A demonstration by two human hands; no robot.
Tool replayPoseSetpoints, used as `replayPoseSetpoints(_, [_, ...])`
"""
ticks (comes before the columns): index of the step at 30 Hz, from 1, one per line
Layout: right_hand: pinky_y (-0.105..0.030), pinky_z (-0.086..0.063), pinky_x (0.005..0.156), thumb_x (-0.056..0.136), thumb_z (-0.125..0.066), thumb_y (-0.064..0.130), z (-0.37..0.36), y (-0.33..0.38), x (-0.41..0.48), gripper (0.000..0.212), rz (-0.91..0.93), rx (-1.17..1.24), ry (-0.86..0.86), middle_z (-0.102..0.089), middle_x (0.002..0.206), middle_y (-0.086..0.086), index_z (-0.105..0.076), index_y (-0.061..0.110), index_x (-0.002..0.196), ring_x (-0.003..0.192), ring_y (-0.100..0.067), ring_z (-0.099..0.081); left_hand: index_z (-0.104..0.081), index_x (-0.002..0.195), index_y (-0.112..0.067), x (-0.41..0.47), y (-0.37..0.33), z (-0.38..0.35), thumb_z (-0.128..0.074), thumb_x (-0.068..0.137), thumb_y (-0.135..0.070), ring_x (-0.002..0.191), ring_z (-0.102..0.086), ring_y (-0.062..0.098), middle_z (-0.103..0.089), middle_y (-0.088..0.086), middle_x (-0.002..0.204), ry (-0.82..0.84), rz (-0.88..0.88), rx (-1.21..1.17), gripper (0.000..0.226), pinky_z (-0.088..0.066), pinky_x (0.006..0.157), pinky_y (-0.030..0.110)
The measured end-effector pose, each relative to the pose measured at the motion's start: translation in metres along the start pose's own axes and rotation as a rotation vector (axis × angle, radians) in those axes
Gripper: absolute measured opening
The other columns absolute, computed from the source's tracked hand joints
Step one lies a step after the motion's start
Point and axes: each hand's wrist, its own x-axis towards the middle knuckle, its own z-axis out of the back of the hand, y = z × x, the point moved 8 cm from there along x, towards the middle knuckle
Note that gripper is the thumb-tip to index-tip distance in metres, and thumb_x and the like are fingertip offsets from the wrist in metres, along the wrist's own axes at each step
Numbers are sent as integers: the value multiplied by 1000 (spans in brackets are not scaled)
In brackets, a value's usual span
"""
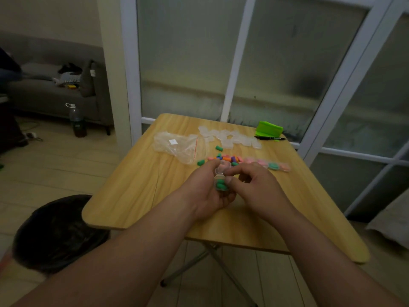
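Over the middle of a wooden folding table (137, 191) my left hand (207, 191) holds a small clear plastic box (221, 178) with green earplugs inside; its lid stands open. My right hand (254, 185) pinches the box at its hinge or lid edge with thumb and forefinger. Behind the hands lies a heap of loose coloured earplugs (228, 158), with single green ones (201, 162) beside it. A row of closed filled boxes (274, 166) lies to the right of the heap.
Farther back lie a clear zip bag (177, 147), several empty clear boxes (230, 137), a black marker (270, 138) and a green holder (269, 127). A black stool (57, 233) stands left of the table, a bottle (77, 121) on the floor, a glass partition behind.
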Motion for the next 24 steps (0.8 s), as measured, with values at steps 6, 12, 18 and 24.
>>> replayPoseSetpoints(6, [-31,-48,75,103,-66,26,16,-17,3,9,-129,228,-122,-73,95,8,-75,26,100,85,-4,-64,-60,128,-15,-1,1,-3,-38,107,-49,63,-53,17,-57,7,80,52,21,10,46,-47,56,26])
replayPoseSetpoints(12, [-22,-51,88,108,-57,22,4,-15,4,26,-129,206,-19,-70,118,15,-72,29,127,104,3,-63,-59,126,-19,-2,3,-5,-37,107,-54,64,-54,17,-57,6,81,90,31,15,45,-48,58,28])
replayPoseSetpoints(18, [2,-41,69,108,-52,11,-2,-7,5,35,-78,191,42,-67,118,18,-70,28,133,91,24,-58,-60,125,-23,2,5,-3,-35,107,-56,67,-54,18,-57,6,84,91,30,42,45,-47,60,28])
replayPoseSetpoints(24, [-21,-52,91,104,-61,23,4,-6,2,24,-16,146,4,-69,116,12,-76,35,118,103,2,-64,-62,132,-18,4,5,-3,-36,107,-58,69,-54,18,-58,7,85,79,36,-10,54,-47,62,29])
